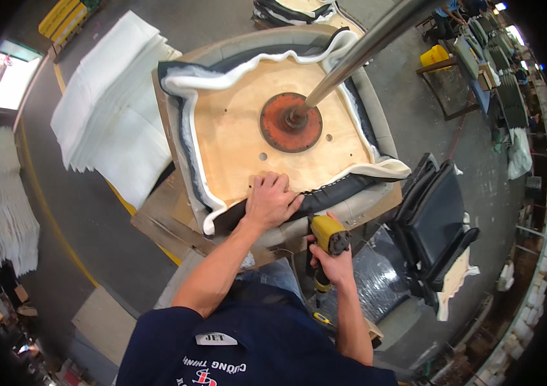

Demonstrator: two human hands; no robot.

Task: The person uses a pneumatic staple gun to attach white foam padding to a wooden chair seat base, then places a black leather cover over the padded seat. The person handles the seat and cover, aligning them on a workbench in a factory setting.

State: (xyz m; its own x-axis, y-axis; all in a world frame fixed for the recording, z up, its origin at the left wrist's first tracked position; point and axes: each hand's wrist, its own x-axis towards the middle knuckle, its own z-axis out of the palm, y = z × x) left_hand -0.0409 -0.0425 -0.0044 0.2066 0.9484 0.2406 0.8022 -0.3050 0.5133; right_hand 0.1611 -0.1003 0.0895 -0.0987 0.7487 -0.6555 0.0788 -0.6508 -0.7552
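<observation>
A plywood seat board [228, 135] lies under a round red press plate [291, 122] on a metal rod. Black cover material [325, 195] and white padding [228, 78] surround the board. Along its near edge, a row of staples runs through the folded black cover. My left hand [270, 201] presses on that near edge, fingers curled together over the wood and the cover gripped under them. Just off the same edge, to the right, my right hand [333, 262] is wrapped round a yellow staple gun [329, 233]. The gun's nose is hard to make out.
White padding sheets [109, 96] are stacked to the left. Finished-looking black cushions [431, 212] pile up at the right, beside a plastic-wrapped surface [383, 276]. A yellow-handled tool [322, 318] lies near my body. Further off are a bench [454, 67] and a yellow bucket [434, 56].
</observation>
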